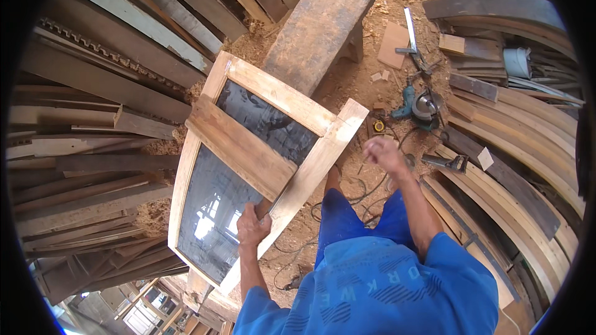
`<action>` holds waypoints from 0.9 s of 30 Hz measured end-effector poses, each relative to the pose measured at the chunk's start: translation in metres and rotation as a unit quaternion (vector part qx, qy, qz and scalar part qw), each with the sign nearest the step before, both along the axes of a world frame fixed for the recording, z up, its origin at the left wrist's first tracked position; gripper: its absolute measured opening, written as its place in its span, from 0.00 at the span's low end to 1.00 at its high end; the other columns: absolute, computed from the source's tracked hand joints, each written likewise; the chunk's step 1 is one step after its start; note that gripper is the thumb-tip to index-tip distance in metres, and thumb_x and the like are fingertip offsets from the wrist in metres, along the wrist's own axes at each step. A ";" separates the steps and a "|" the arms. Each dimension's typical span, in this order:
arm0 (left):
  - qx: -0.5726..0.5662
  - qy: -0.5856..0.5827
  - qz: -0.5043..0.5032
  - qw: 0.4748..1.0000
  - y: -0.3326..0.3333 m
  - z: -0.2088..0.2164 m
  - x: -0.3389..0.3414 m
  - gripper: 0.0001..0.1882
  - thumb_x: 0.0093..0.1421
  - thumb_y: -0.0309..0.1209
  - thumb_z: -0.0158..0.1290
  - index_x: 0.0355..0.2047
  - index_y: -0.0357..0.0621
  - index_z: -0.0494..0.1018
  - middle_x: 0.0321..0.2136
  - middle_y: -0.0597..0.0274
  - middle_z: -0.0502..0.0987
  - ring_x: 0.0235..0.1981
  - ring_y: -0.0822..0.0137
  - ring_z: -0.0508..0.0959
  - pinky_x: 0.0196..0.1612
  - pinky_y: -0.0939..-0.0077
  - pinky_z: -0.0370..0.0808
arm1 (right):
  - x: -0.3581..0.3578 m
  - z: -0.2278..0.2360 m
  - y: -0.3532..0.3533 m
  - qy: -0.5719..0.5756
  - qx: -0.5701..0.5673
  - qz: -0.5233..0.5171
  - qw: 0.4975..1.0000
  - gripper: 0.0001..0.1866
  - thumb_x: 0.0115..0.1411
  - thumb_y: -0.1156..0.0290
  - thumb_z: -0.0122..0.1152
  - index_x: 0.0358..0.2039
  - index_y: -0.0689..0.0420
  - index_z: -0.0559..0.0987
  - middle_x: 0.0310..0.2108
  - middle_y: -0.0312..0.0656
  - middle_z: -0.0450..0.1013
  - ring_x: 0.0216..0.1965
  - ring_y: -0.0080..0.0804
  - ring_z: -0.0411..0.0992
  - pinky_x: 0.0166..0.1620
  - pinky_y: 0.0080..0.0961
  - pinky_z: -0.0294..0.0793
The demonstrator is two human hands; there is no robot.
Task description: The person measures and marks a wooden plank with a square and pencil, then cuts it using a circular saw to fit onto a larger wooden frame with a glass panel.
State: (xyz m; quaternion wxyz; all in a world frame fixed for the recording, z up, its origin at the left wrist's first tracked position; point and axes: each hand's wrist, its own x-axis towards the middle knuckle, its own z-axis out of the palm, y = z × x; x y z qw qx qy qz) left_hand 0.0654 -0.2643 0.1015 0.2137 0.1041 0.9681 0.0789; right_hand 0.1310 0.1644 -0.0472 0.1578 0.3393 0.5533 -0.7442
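Observation:
A pale wooden frame (273, 90) with dark, glossy glass (214, 201) lies over a thick wooden beam (329, 18). Across the glass rests a loose brown board (242, 149). My left hand (253, 228) is at the near edge of the glass, fingers closed around a small brown piece (264, 207) whose kind I cannot make out. Off the frame's right end, my right hand (385, 154) hangs in the air with its fingers curled in. Whatever it may hold is too small to tell.
On the sawdust-covered floor to the right lie a circular saw (427, 108), a teal drill (405, 100), a tape measure (379, 126), a try square (410, 31) and cables. Stacked planks (93, 164) line the left side; more boards (515, 142) are piled at right, near a pale bucket (516, 62).

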 end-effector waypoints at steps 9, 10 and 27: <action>0.187 0.087 -0.032 0.978 0.135 -0.028 0.080 0.32 0.55 0.26 0.61 0.62 0.41 0.71 0.39 0.44 0.81 0.38 0.47 0.83 0.41 0.57 0.81 | 0.003 0.087 -0.101 0.133 -0.154 -0.047 0.978 0.18 0.66 0.68 0.63 0.52 0.66 0.78 0.43 0.43 0.80 0.48 0.27 0.75 0.56 0.28 0.74; 0.190 0.086 -0.033 0.977 0.138 -0.033 0.085 0.32 0.55 0.26 0.61 0.62 0.41 0.71 0.39 0.44 0.81 0.38 0.47 0.83 0.41 0.57 0.81 | 0.007 0.076 -0.098 0.096 -0.100 -0.029 0.990 0.19 0.66 0.69 0.63 0.53 0.67 0.78 0.44 0.43 0.80 0.48 0.27 0.75 0.54 0.27 0.74; 0.138 0.068 -0.191 0.969 0.138 -0.063 0.025 0.36 0.51 0.33 0.66 0.62 0.68 0.73 0.70 0.26 0.52 0.69 0.24 0.53 0.68 0.31 0.51 | -0.014 0.035 -0.086 0.106 -0.141 -0.158 0.972 0.20 0.66 0.71 0.65 0.54 0.69 0.78 0.50 0.40 0.78 0.49 0.24 0.73 0.54 0.26 0.72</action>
